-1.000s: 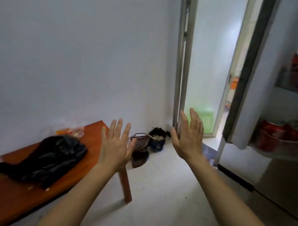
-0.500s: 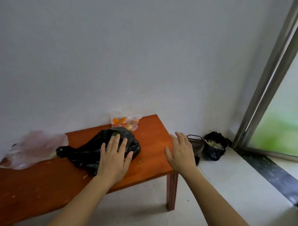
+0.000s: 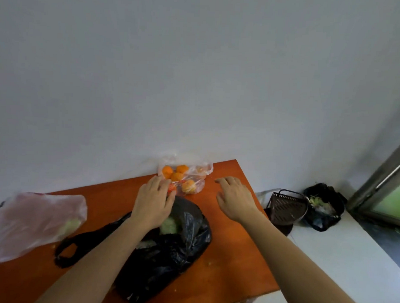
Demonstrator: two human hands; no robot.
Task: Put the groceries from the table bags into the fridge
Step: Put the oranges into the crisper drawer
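white wall [image 3: 197, 72]: plain, fills upper frame; table's far edge butts against it.
table [image 3: 231, 254]: orange-brown wood, runs lower l to mid r; all 3 grocery bags lie on it.
floor [image 3: 338, 258]: pale, r of table; metal door frame [image 3: 379, 178] at far r edge.
black bag [image 3: 168, 259]: biggest bag, crumpled, mid table, mouth open toward wall; handle loop [image 3: 66, 253] trails l on the wood.
pink bag [image 3: 33, 222]: translucent, l end of table, blurry; sth pale green inside, can't tell what.
l hand [image 3: 153, 202]: back up, over black bag's mouth, fingertips at near edge of clear bag; tips bend down out of sight, so can't tell if it pinches plastic or just touches.
r hand [image 3: 234, 200]: over bare wood just r of clear bag, fingers loosely curved, holds nothing; well apart from l hand.
clear bag [image 3: 200, 171]: thin plastic, against wall at table's far edge, just beyond black bag.
floor bag [image 3: 324, 207]: black, on floor nr door frame, open, pale scraps inside.
basket [image 3: 286, 206]: dark slotted, on floor btwn table & floor bag.
green veg [image 3: 169, 225]: pale, shows in black bag's mouth, just under l wrist.
oranges [image 3: 177, 176]: several, inside clear bag.
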